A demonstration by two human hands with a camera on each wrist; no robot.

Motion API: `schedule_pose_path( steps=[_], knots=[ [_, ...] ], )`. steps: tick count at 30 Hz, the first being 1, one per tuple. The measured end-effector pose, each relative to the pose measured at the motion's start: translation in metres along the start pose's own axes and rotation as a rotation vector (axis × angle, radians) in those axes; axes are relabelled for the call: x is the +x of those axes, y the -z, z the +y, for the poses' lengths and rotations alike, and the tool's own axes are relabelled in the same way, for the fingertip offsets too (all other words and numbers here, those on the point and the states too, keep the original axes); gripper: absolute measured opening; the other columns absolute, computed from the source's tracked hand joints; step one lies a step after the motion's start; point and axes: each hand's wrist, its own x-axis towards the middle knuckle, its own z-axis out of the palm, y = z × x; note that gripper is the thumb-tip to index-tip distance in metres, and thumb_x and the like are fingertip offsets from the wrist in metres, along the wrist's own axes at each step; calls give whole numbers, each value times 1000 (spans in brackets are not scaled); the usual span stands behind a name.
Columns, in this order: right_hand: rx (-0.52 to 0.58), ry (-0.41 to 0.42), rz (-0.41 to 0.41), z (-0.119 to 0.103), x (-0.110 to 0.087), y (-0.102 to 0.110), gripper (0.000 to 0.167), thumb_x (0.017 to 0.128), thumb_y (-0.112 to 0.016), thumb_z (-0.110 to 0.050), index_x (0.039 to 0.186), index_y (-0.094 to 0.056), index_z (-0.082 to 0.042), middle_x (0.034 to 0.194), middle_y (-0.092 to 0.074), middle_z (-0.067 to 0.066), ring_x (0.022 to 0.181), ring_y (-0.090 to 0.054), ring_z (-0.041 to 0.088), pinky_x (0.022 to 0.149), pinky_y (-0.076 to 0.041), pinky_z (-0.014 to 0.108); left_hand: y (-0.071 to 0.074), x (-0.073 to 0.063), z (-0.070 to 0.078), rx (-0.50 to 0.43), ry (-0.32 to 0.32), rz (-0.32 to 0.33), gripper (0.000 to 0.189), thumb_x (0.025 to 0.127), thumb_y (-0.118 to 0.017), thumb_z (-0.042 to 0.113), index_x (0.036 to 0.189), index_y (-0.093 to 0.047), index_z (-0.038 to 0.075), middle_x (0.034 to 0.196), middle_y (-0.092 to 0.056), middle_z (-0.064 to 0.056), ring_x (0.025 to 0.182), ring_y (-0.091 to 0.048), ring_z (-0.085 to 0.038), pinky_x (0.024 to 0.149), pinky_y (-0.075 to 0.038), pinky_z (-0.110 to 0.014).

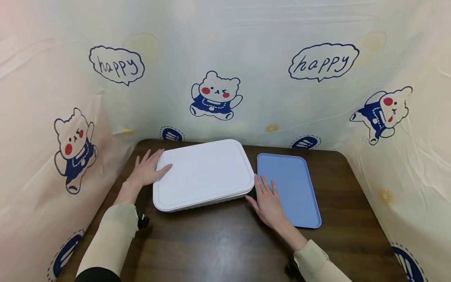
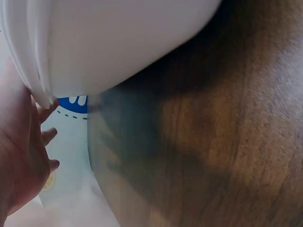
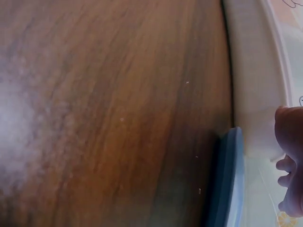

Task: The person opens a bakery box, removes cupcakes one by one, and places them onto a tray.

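Note:
A white lidded box (image 1: 204, 172) lies slightly askew at the back of the brown table. My left hand (image 1: 146, 170) rests at its left edge, thumb on top of the lid and the other fingers spread along and past the rim. In the left wrist view the white rim (image 2: 40, 56) shows as stacked layers beside the palm. My right hand (image 1: 269, 203) touches the box's front right corner with fairly straight fingers, its thumb near the front edge. What is inside the box is hidden by the lid.
A shallow blue tray (image 1: 292, 184) lies just right of the box, partly under my right hand in the head view. The dark wooden table (image 1: 211, 243) extends in front. Printed cloth (image 1: 267, 94) hangs behind and along both sides.

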Motion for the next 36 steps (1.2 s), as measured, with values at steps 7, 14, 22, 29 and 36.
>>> schedule_pose_path(
  steps=[7, 14, 22, 29, 36],
  knots=[
    [-79, 44, 89, 4, 9, -9, 89, 104, -68, -50, 166, -39, 8, 163, -58, 23, 162, -45, 40, 132, -32, 70, -1, -3, -5, -14, -4, 10, 108, 104, -42, 81, 177, -12, 7, 184, -15, -24, 172, -1, -51, 132, 7, -82],
    [-194, 95, 138, 12, 20, -10, 92, 100, -66, -57, 163, -45, 6, 150, -70, 20, 159, -49, 38, 131, -36, 68, -1, -3, -9, 4, -15, 17, 110, 103, -42, 83, 176, -15, 5, 184, -14, -23, 172, -3, -49, 132, 6, -82],
    [-134, 20, 71, 5, 15, -11, 93, 101, -72, -51, 166, -38, 7, 162, -59, 21, 164, -42, 38, 135, -28, 69, 1, 8, -4, 41, -35, -3, 107, 104, -41, 82, 175, -23, 5, 185, -14, -20, 172, -5, -48, 132, 5, -81],
    [-180, -9, 34, -4, 16, -11, 95, 104, -66, -53, 165, -34, 13, 169, -46, 30, 164, -40, 41, 135, -30, 65, -3, 8, -7, 24, -23, 6, 106, 104, -41, 82, 174, -25, 4, 185, -13, -20, 173, -4, -47, 133, 5, -81],
    [-195, -37, 76, 11, 33, -9, 87, 104, -66, -50, 162, -42, 12, 168, -49, 30, 161, -44, 44, 134, -33, 63, -2, 5, -7, 6, -60, 69, 100, 104, -45, 79, 170, -39, 4, 185, -21, -16, 173, -6, -44, 134, 2, -79]
  ],
)
